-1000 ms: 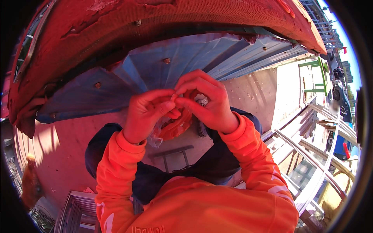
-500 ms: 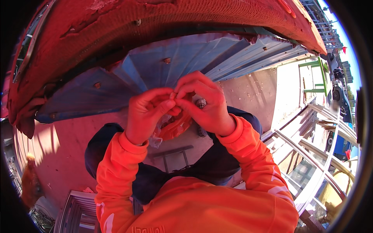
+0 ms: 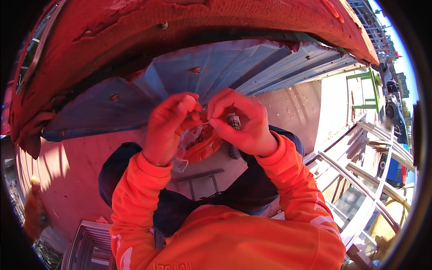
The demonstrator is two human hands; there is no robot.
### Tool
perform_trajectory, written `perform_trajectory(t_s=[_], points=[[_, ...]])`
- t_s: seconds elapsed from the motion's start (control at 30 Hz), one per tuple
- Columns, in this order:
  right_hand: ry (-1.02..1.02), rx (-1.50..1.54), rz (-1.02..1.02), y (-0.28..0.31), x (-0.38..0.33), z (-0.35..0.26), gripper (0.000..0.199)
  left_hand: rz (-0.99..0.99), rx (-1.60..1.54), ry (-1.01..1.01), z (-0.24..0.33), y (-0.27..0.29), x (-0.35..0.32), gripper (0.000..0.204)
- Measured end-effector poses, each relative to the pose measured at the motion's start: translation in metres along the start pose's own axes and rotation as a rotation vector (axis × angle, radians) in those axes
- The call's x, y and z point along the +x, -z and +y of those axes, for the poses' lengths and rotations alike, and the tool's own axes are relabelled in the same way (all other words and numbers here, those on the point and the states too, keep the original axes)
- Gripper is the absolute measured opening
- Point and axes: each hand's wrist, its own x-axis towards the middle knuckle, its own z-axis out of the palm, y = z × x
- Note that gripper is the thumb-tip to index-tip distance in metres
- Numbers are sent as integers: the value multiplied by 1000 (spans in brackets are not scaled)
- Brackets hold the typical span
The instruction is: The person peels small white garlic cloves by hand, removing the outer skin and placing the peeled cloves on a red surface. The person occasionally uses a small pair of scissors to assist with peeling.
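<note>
- A small pale piece [image 3: 191, 99] is held up between the thumb and a fingertip of the left hand [image 3: 164, 126]; what it is cannot be told at this scale.
- That grip is closed to a narrow pinch, with the other fingers loosely curled beneath.
- The right hand [image 3: 248, 122] is held just beside it; its thumb and forefinger are brought nearly together, and a thin pale sliver [image 3: 205, 123] seems to be caught at their tips.
- Below both hands, an orange bag or bowl [image 3: 202, 154] is seen, with crumpled clear plastic [image 3: 181, 155] at its left edge; its contents are mostly hidden by the fingers.
- The piece could be dropped if the pinch were eased or pressed unevenly, since it is borne by fingertips alone.
- If dropped, it might be lost on the floor [image 3: 288, 103] rather than caught below, as it is held up toward the blue ribbed panel [image 3: 175, 72].
- The sliver could be torn or let slip if it were pulled sharply, so little of it being gripped.
- The plastic could be snagged by the left fingers if they were lowered carelessly.
</note>
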Motion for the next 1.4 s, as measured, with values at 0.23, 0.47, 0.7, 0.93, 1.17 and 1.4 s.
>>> perform_trajectory(t_s=[0.23, 0.47, 0.7, 0.93, 1.17, 1.4], points=[[104, -278, 89, 3, 3, 8, 11, -32, 81, 20, 5, -4, -4, 33], [36, -263, 72, -2, 2, 5, 11, -72, 190, -73, 0, -3, -3, 26], [21, -379, 160, 0, 1, 14, 14, -68, 276, -107, 1, -8, -6, 25], [107, -165, -74, 4, 6, 0, 24, -70, 253, -136, 1, 0, -5, 21], [47, -37, -85, 1, 4, 3, 20, -57, 221, -108, 3, -2, -5, 17], [97, -139, -145, 9, 6, 5, 24, -89, 190, -90, 2, -1, -5, 15]])
